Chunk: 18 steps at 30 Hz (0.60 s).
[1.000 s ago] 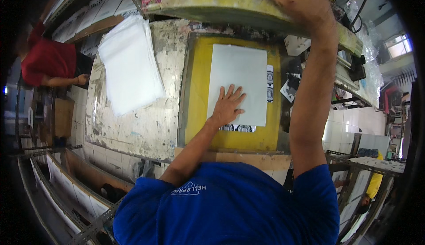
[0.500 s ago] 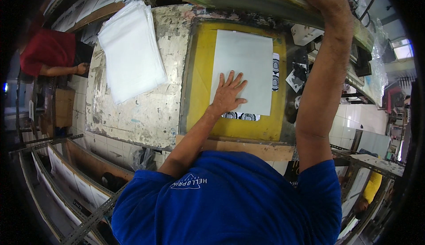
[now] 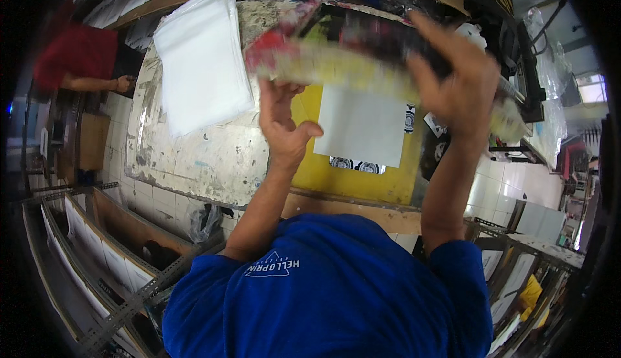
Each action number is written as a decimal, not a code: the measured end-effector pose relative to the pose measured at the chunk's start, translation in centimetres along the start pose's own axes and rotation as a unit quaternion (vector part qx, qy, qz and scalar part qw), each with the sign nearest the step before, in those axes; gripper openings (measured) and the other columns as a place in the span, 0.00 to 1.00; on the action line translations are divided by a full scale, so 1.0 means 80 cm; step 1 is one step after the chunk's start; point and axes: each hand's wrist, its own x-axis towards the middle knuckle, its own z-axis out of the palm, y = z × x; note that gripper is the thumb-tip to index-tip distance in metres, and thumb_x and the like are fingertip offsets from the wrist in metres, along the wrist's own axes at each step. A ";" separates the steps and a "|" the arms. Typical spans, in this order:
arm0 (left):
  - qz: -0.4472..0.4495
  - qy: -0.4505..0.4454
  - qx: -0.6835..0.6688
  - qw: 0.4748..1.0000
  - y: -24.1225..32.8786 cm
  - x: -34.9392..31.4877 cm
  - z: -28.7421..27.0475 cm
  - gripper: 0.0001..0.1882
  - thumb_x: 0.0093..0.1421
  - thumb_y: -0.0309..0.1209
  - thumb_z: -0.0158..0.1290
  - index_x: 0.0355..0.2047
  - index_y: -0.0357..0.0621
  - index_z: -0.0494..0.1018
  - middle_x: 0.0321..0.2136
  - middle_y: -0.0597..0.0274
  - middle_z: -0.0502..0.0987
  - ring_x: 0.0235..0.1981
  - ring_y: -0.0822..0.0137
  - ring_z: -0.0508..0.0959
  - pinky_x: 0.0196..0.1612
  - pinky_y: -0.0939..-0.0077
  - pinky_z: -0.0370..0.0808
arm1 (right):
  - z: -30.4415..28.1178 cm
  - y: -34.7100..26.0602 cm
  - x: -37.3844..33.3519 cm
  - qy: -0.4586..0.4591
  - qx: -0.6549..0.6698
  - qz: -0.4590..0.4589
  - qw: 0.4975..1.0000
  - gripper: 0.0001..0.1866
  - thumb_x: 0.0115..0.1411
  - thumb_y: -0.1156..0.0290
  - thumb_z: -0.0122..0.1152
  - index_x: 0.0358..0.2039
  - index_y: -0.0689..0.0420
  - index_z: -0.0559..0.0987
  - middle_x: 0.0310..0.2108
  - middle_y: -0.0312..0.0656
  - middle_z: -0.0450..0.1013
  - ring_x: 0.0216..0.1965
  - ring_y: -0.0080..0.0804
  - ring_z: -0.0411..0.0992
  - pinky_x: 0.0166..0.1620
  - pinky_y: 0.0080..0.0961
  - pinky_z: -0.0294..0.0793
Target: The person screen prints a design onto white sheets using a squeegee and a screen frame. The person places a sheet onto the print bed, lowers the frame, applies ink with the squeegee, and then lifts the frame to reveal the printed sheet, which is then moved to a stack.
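Yellow-edged, paint-smeared frame (image 3: pixel 346 67), blurred, upper centre, partly hiding the pale sheet (image 3: pixel 362 125) mid-frame. We see the left hand (image 3: pixel 283 125) by its lower-left edge, thumb out, right hand (image 3: pixel 462 83) at its right end, fingers spread; we can't tell whether either grips.

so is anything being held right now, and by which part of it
Perhaps the paint-smeared frame: the left hand is at its near edge, toward the left end, the right hand toward its right. Blur hides whether either truly grips.
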 end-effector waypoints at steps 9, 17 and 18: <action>-0.243 -0.023 0.208 0.947 -0.030 -0.165 -0.133 0.59 0.37 0.30 0.78 0.69 0.36 0.60 0.64 0.47 0.67 0.62 0.55 0.70 0.65 0.60 0.67 | 0.082 -0.042 -0.180 -0.190 0.136 0.198 0.952 0.28 0.46 0.70 0.73 0.52 0.43 0.84 0.26 0.44 0.70 0.29 0.44 0.70 0.36 0.38 0.68; -0.097 -0.120 0.523 0.838 -0.049 -0.180 -0.156 0.48 0.34 0.32 0.76 0.59 0.38 0.72 0.70 0.39 0.56 0.67 0.41 0.60 0.67 0.49 0.58 | 0.179 -0.028 -0.283 -0.372 0.016 0.156 0.915 0.44 0.44 0.67 0.72 0.66 0.40 0.70 0.50 0.52 0.72 0.52 0.45 0.68 0.58 0.52 0.55; -0.108 -0.125 0.534 0.829 -0.045 -0.178 -0.156 0.46 0.35 0.32 0.75 0.59 0.38 0.73 0.70 0.38 0.55 0.67 0.40 0.59 0.68 0.49 0.57 | 0.190 -0.018 -0.284 -0.347 0.020 0.168 0.923 0.44 0.40 0.67 0.73 0.63 0.43 0.73 0.51 0.50 0.70 0.55 0.44 0.65 0.57 0.53 0.55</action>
